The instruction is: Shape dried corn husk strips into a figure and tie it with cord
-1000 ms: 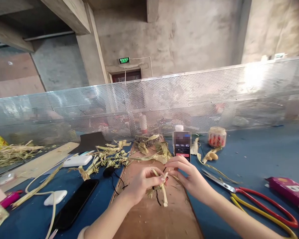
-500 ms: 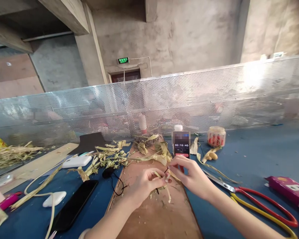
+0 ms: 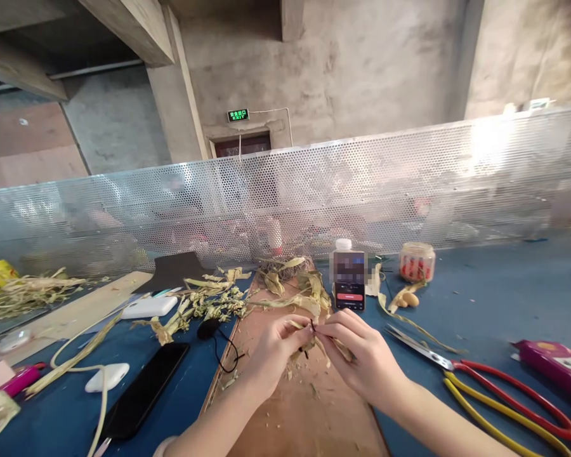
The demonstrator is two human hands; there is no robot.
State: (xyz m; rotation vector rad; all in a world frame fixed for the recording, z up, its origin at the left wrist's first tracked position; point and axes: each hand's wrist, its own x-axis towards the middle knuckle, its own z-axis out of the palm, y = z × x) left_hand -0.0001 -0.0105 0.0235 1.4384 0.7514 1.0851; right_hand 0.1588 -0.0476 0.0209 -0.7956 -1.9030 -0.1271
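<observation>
Over a brown wooden board (image 3: 314, 412), my two hands meet fingertip to fingertip. My left hand (image 3: 275, 346) pinches a small piece of pale dried plant leaf (image 3: 294, 325). A thin dark strand (image 3: 313, 326) runs between the fingertips, and my right hand (image 3: 356, 349) pinches it with thumb and forefinger. Dried strips hang below the fingers, partly covered by the hands. Beyond them on the board lie dried leaves (image 3: 314, 289) and a tangle of fine strands (image 3: 285, 270). Small scraps are scattered across the board.
To the right lie scissors (image 3: 440, 360) with red and yellow handles, a glass jar (image 3: 416, 261) and a purple package (image 3: 554, 368). An upright phone (image 3: 349, 289) leans before a white-capped bottle. Leftward are a black phone (image 3: 145, 390), a cable and dried stalks (image 3: 209, 301). A perforated metal screen (image 3: 304, 190) stands behind.
My right hand has come lower and closer to my left, its fingertips now against the left ones. The hanging strip is less visible. The view has shifted slightly.
</observation>
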